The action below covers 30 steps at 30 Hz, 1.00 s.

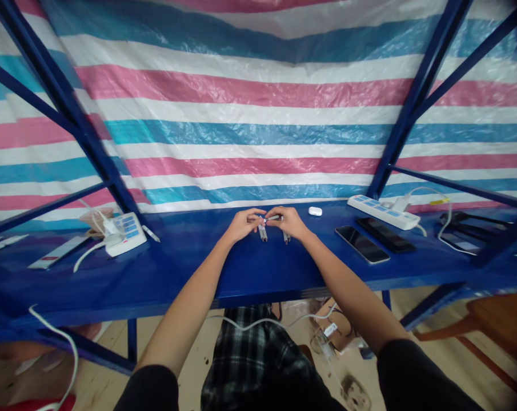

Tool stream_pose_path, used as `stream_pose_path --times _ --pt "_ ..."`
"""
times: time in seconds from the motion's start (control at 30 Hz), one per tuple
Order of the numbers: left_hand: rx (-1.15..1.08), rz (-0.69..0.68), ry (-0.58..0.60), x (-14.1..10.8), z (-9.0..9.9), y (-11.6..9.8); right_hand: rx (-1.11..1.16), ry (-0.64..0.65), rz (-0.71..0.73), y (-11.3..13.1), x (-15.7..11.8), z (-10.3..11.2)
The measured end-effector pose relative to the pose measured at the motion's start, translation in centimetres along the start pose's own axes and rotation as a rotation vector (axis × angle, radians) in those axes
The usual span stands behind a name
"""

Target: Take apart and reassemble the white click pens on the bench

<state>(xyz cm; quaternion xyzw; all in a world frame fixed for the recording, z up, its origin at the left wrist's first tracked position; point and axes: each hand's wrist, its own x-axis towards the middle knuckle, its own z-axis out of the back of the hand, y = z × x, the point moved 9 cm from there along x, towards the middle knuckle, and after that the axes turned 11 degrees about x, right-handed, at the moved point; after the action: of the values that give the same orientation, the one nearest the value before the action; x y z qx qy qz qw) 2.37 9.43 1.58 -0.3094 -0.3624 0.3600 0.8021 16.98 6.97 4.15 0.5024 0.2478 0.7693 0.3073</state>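
Our left hand (pixel 242 224) and right hand (pixel 289 222) are closed, pinching what looks like a small pen-like part (pixel 272 218); two small metal-tipped pieces (pixel 263 232) sit at 6 o'clock, a white earbud case (pixel 314 211) at 3 o'clock.

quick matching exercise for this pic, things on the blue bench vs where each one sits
Things:
1 small white earbud case
2 silver-edged phone
3 white power strip

Places:
A behind the dark phone
B alone near the back edge, right of the right hand
C in front of the dark phone

Pairs: 1B, 2C, 3A
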Motion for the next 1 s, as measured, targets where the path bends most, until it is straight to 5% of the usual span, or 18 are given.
stream_pose_path --times 0.23,0.63,1.0 --pt "0.018 -0.029 -0.037 0.2 0.7 -0.4 -0.002 0.049 -0.035 -0.3 -0.1 -0.5" --pt "0.458 -0.16 -0.148 -0.3 1.1 -2.0 -0.03 0.113 -0.133 -1.3 -0.2 -0.8" --pt "0.515 -0.23 -0.197 -0.5 1.4 -2.9 -0.057 0.126 -0.123 -1.0 -0.3 -0.7"
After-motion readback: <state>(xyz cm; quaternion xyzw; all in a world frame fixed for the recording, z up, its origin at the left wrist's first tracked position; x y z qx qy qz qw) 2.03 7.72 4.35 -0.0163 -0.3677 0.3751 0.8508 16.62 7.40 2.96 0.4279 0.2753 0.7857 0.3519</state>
